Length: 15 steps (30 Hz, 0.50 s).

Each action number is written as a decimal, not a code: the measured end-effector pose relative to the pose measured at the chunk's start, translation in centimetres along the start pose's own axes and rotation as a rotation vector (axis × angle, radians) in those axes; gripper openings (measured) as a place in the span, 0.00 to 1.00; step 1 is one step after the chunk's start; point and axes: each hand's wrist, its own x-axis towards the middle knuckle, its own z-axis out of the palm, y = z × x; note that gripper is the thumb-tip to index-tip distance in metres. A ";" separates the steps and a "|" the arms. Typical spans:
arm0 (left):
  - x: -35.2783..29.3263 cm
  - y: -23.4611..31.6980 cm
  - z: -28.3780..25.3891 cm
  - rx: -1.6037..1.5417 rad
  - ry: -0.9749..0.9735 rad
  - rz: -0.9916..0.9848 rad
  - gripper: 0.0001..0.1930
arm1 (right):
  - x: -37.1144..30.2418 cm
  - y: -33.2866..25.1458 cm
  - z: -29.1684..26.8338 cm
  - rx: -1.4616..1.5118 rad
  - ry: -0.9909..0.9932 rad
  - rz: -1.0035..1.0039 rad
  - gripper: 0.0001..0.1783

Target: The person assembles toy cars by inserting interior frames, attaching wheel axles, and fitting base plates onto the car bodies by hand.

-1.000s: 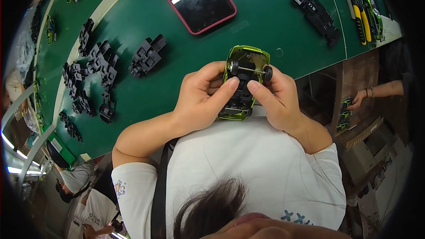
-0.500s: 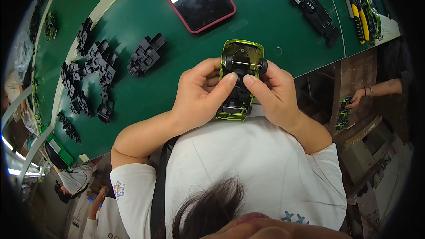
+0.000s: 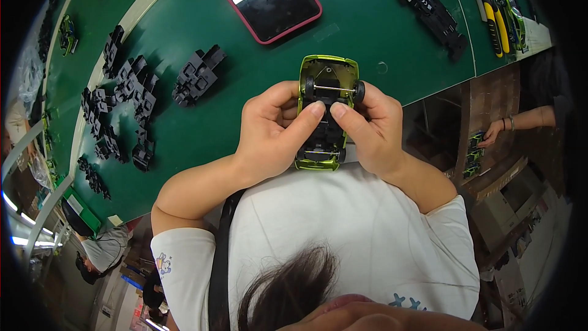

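A green toy car is held upside down just in front of my chest, its black underside, wheels and metal axles facing up. My left hand grips the car's left side, with the thumb pressed on the underside. From the other side my right hand holds it, its thumb also on the underside next to the left one. The remaining fingers are partly hidden beneath the body. To the left on the green table lies a black plastic car part, apart from my left hand.
Several black plastic parts lie in a cluster at the left. A phone in a red case lies at the far middle. A black chassis and yellow-black pliers are at the right. A co-worker's hand touches green cars beyond the table's right edge.
Both hands and the car have shifted very slightly left in the picture, as has the table. The grip looks the same. At the lower left, a person in the background has moved.
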 end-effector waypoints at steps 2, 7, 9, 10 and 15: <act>0.0 0.0 0.1 -0.042 0.024 0.006 0.11 | 0.0 0.1 0.1 -0.003 0.010 0.006 0.09; 0.3 0.1 -0.1 -0.049 0.027 0.002 0.11 | 0.5 -1.1 0.3 0.080 -0.003 0.060 0.08; 0.4 0.3 -0.3 -0.054 0.012 -0.025 0.12 | 0.5 -1.2 0.2 0.087 -0.010 0.081 0.08; 0.4 0.3 -0.4 -0.059 0.001 -0.034 0.13 | 0.5 -1.1 0.1 0.102 -0.029 0.097 0.08; 0.7 0.2 -1.1 -0.001 -0.025 0.013 0.16 | 0.8 -1.8 -0.2 0.138 -0.046 0.129 0.10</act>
